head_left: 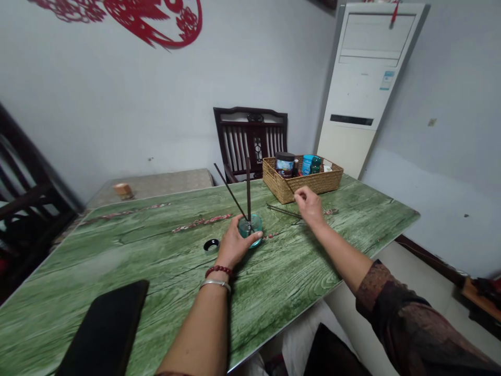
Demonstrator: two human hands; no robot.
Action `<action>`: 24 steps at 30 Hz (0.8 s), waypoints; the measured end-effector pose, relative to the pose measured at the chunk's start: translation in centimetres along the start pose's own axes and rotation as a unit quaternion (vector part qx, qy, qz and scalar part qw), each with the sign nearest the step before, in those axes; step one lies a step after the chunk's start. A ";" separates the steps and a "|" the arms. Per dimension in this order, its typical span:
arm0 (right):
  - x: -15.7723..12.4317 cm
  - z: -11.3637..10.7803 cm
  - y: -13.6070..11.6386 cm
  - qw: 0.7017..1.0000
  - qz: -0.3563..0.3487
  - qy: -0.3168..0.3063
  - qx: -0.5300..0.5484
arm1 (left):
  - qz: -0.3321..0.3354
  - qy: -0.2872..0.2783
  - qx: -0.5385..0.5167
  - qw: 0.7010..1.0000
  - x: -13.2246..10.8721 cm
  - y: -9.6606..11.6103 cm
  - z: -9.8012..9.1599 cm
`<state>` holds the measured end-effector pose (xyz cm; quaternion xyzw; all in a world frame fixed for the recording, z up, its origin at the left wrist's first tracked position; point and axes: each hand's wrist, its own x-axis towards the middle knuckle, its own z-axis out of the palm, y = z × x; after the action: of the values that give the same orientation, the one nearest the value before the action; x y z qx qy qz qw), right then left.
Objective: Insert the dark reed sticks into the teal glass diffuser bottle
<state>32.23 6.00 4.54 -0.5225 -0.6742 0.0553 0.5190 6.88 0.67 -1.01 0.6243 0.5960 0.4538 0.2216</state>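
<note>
My left hand (235, 241) is wrapped round a small clear teal glass jar (251, 227) standing on the green wood-grain table (156, 261). Two dark thin sticks (248, 190) stand in the jar, one upright, one leaning left. My right hand (310, 204) is further right with its fingers pinched on a thin dark stick (288, 186) that slants up toward the basket. More dark sticks (282, 210) lie flat on the table just left of that hand. A black ring-shaped lid (212, 245) lies on the table left of the jar.
A woven basket (313, 183) with a dark-lidded jar and teal bottles stands at the table's far right. A black flat device (102, 329) lies near the front left edge. A dark wooden chair (250, 138) is behind the table, with a white standing air conditioner (364, 89) to its right.
</note>
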 end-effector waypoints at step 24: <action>1.6 7.5 -10.0 0.945 -0.037 -0.006 0.325 | 0.016 -0.005 0.010 1.000 0.0 -0.1 0.1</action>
<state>20.21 6.26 8.38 -0.2996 -0.6415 0.2559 0.6582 6.94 0.73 -1.14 0.6383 0.5891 0.4485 0.2106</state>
